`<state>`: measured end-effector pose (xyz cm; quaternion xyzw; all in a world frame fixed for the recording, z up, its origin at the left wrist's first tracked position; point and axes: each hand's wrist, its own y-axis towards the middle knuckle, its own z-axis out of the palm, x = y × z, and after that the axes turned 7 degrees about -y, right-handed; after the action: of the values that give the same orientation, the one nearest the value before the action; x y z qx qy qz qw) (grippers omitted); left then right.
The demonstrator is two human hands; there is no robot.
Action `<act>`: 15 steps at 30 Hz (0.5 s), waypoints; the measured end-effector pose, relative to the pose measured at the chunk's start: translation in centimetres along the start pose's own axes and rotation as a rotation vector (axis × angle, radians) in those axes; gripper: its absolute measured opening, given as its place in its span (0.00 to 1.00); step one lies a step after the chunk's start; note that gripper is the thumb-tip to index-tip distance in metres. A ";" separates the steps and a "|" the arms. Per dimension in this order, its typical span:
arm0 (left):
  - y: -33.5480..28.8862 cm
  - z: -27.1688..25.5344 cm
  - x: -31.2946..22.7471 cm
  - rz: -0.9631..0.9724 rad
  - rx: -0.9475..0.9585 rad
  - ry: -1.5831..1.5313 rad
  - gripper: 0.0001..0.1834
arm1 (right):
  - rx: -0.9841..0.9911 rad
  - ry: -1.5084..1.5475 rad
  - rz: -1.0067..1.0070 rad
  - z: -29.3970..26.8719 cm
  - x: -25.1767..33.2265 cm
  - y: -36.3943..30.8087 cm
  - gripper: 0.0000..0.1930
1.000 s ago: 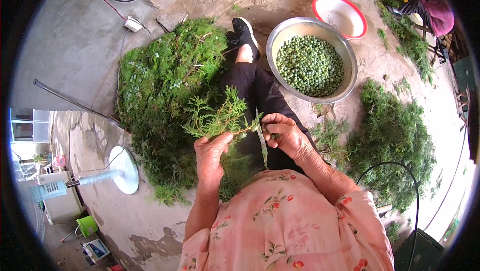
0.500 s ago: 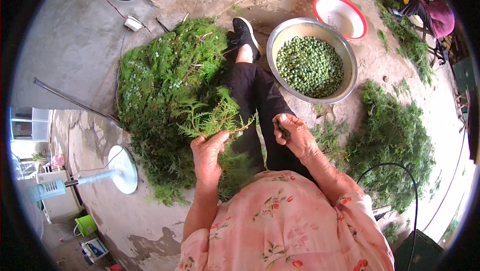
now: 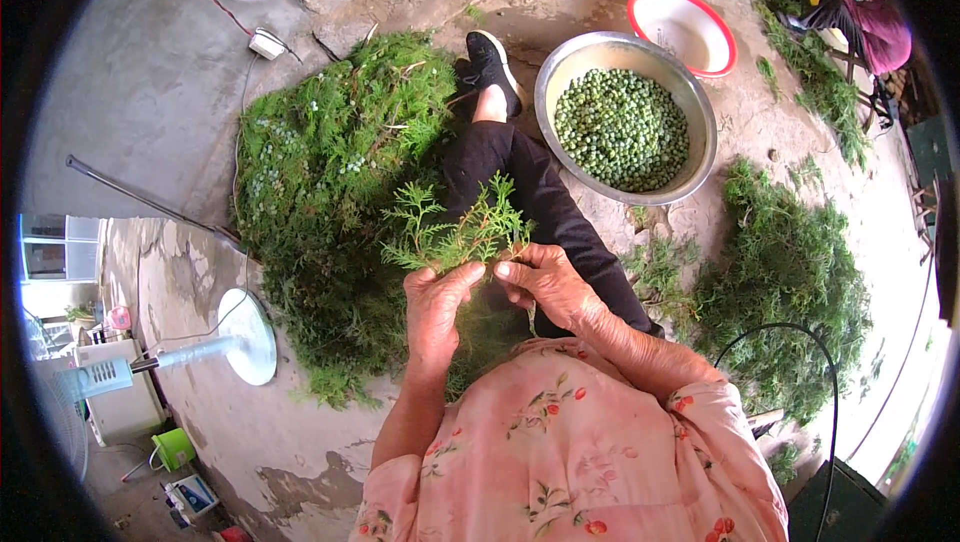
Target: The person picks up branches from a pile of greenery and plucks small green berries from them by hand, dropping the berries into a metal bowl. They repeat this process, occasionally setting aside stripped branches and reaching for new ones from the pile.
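Green sprig (image 3: 472, 236) pinched in left hand (image 3: 437, 310), fronds fanning forward; right hand (image 3: 550, 285) just beside, at its right edge, whether gripping cannot tell

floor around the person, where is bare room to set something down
Bare floor lies between the fan base and the left sleeve, and between the red-rimmed basin and the right-hand greenery. Crowded: left of the legs, under the branch pile.
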<state>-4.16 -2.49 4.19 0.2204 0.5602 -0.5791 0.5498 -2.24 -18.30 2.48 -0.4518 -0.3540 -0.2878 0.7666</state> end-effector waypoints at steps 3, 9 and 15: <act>0.3 -0.1 -0.2 -0.023 0.044 0.104 0.08 | -0.084 -0.344 -0.051 -1.1 0.1 0.2 0.12; 0.7 -1.5 -3.2 0.127 -0.103 0.120 0.07 | -0.084 -0.180 0.005 -5.1 1.5 -0.2 0.11; 2.5 -4.4 -6.8 0.128 -0.158 0.018 0.11 | -0.479 0.232 -0.178 -12.0 2.9 2.8 0.10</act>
<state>-1.50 4.67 7.87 0.2169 0.5938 -0.4949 0.5962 4.94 -28.22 -0.61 -0.5513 -0.2238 -0.4793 0.6452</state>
